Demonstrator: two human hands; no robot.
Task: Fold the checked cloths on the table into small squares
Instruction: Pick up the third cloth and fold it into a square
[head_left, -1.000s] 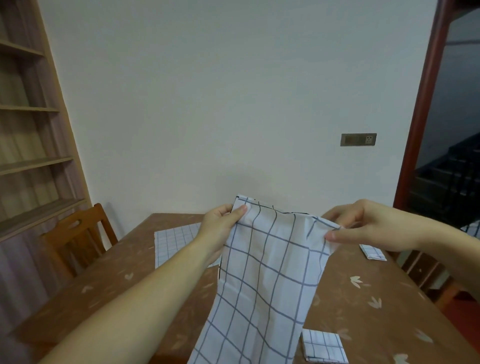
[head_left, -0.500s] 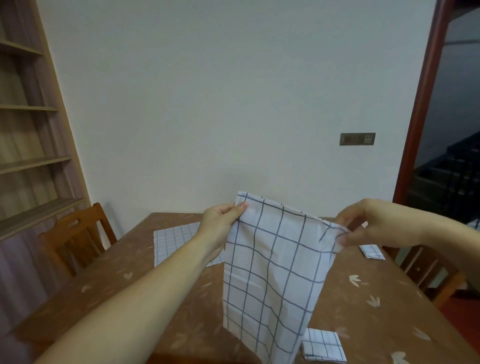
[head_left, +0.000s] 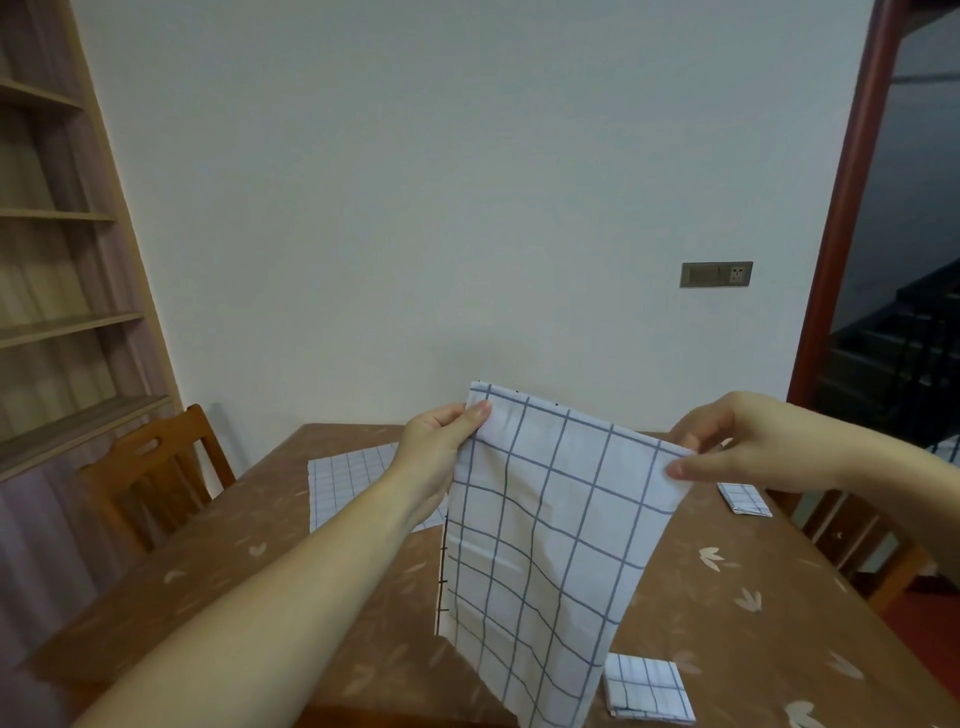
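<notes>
A white cloth with blue checks (head_left: 540, 551) hangs doubled over in the air above the table. My left hand (head_left: 441, 452) pinches its top left corner. My right hand (head_left: 737, 441) pinches the top right corner between thumb and fingers. The cloth's lower end dangles near the table's front. An unfolded checked cloth (head_left: 353, 483) lies flat at the far left, partly behind my left arm. One small folded square (head_left: 647, 693) lies near the front edge, another folded square (head_left: 744, 498) at the far right.
The brown table (head_left: 727, 613) has a leaf pattern. A wooden chair (head_left: 150, 478) stands at its left, another chair (head_left: 857, 540) at the right. Shelves line the left wall; a doorway with stairs opens at the right.
Both hands have raised the cloth and pulled its top edge straighter. The lower end has lifted and swung right; the cloth now hangs flatter.
</notes>
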